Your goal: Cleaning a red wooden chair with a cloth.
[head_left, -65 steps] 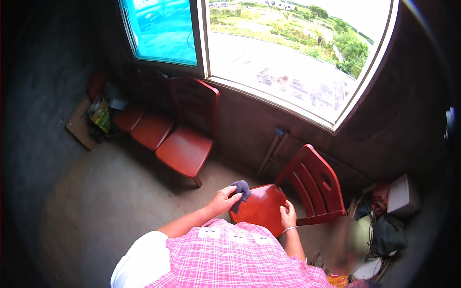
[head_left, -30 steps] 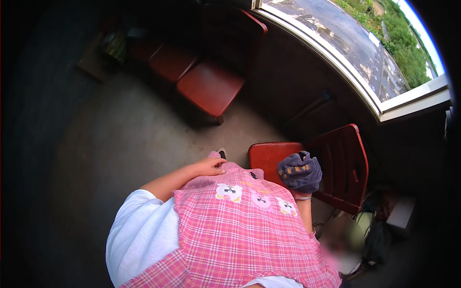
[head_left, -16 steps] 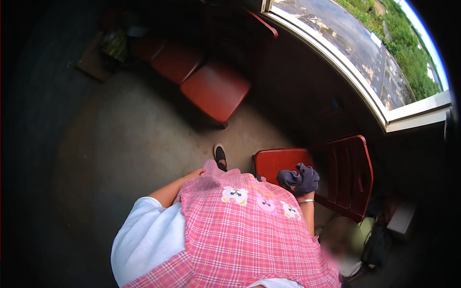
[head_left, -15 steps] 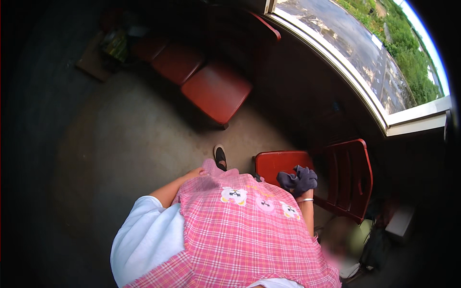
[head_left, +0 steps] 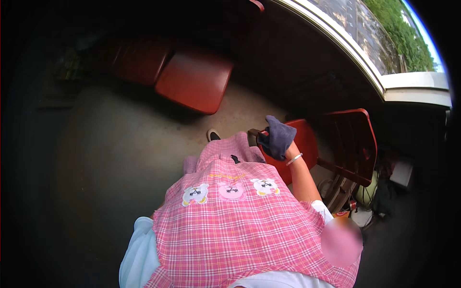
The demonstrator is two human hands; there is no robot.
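Note:
My right hand (head_left: 290, 150) is closed round a dark grey-purple cloth (head_left: 280, 137), which covers most of the fingers. The cloth lies against the near-left edge of a red wooden chair's seat (head_left: 303, 141). Its slatted backrest (head_left: 353, 141) rises on the right. A light bracelet (head_left: 294, 159) circles my right wrist. My left hand is out of sight; only the pale blue sleeve (head_left: 139, 252) shows beside the pink plaid apron (head_left: 230, 216), which has three bear faces on it.
More red chairs (head_left: 194, 79) stand in a row at the far left. A white-framed window (head_left: 415, 89) fills the upper right. On the right, behind the chair, are a pale box (head_left: 402, 173), a green rounded thing (head_left: 367, 192) and other items. My shoe (head_left: 213, 135) stands on the grey floor (head_left: 120, 144).
My right hand has carried the cloth forward and left to the seat's edge, its arm stretching out further. My left hand, earlier at the apron's left edge, has gone out of sight. The view has shifted.

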